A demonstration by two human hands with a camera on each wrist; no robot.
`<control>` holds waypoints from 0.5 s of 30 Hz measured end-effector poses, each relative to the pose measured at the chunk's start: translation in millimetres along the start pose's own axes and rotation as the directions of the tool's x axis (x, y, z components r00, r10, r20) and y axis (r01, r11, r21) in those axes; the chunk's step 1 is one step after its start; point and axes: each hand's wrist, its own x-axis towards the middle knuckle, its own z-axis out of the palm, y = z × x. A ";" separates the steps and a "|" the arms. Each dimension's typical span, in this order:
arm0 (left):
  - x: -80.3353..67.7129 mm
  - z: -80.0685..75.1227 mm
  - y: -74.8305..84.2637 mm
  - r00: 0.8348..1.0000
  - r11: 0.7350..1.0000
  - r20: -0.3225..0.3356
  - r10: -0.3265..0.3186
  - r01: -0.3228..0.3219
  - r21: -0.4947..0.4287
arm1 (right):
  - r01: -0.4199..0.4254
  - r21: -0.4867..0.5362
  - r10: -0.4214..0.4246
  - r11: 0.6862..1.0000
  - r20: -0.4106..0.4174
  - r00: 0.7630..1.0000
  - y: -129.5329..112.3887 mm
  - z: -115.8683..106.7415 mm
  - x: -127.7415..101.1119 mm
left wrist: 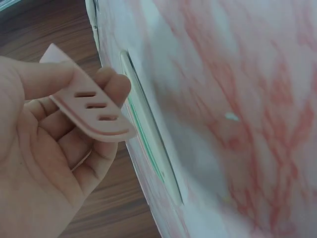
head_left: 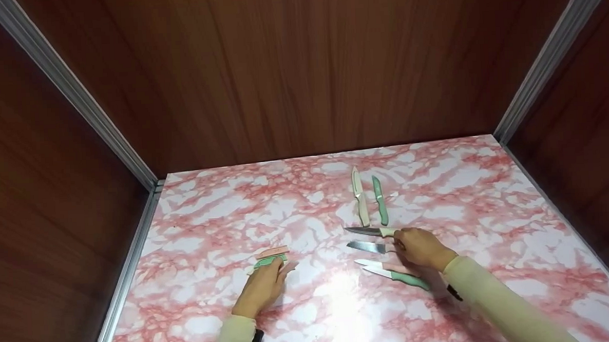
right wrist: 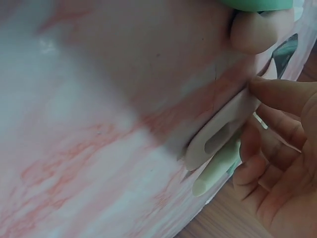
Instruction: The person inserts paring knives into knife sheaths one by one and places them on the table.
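Observation:
My left hand [head_left: 265,283] pinches a pink slotted knife sheath [head_left: 272,252] between thumb and fingers; the left wrist view shows the left hand [left wrist: 44,148] and the pink sheath [left wrist: 91,111] close up. A green sheath [head_left: 265,262] lies on the table by those fingers, and it appears as the green sheath [left wrist: 148,144] in the left wrist view. My right hand [head_left: 421,248] is at the handles of two bare-bladed knives. Its fingers [right wrist: 277,94] pinch the white handle [right wrist: 223,131] of the upper knife [head_left: 369,231], which lies on the table. A pale green handle [right wrist: 218,173] lies beside it.
The pink marble table [head_left: 491,209] is boxed in by brown wood walls. A cream sheathed knife [head_left: 359,197] and a green sheathed knife [head_left: 380,201] lie behind my right hand. A pink-handled knife [head_left: 370,264] and a green-handled knife [head_left: 409,279] lie in front of it.

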 end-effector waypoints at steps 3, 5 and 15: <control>2.4 1.4 2.0 1.000 1.000 -0.026 -0.002 0.002 -0.010 | 0.012 0.002 -0.012 1.000 0.040 0.999 0.5 -1.3 -0.2; 3.6 2.6 2.7 0.999 1.000 -0.037 -0.003 0.003 -0.012 | 0.025 0.010 -0.026 1.000 0.064 0.998 0.9 -2.0 -0.3; 5.9 5.2 5.9 0.998 1.000 -0.054 0.011 -0.011 -0.001 | 0.023 0.068 -0.028 0.997 0.072 0.997 -0.6 -2.1 -0.1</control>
